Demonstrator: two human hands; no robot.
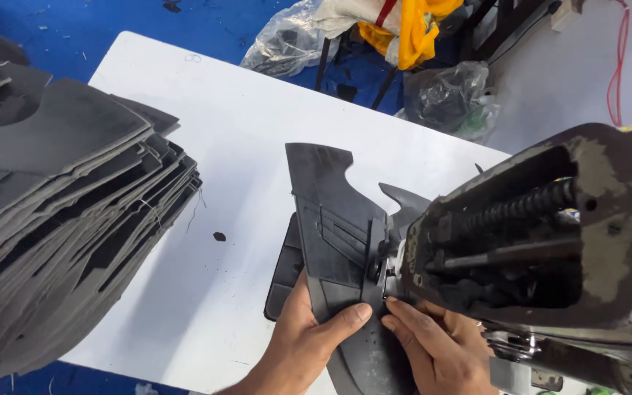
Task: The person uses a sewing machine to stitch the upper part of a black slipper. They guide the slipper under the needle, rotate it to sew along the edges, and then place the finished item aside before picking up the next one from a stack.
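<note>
Both hands press flat on a dark grey cut piece (330, 219) that lies on the white table (235, 132), under the head of a worn sewing machine (543, 241). The left hand (305, 340) rests on the near left part of the piece, its thumb stretched rightward across the material toward the needle area, its fingers spread along the piece's lower edge; its grip is apart and flat, clamped on nothing. The right hand (437, 347) lies just right of the left thumb, fingertips touching the piece close below the presser foot (385, 267); its grip is likewise apart, fingers extended and pressing down rather than closed round anything.

The piece runs away from both hands, up and to the left, ending in a notched corner well beyond the fingertips. A second pointed flap of the same dark material shows just past the machine head, above the right hand.

Well left of the left hand stands a tall, sloping stack of similar grey pieces (60, 219). Between the stack and the left hand a small dark scrap (219, 236) lies on the table. Far beyond the hands, past the table's edge, are clear plastic bags (451, 99) and a yellow cloth (415, 33) on the blue floor (74, 33).
</note>
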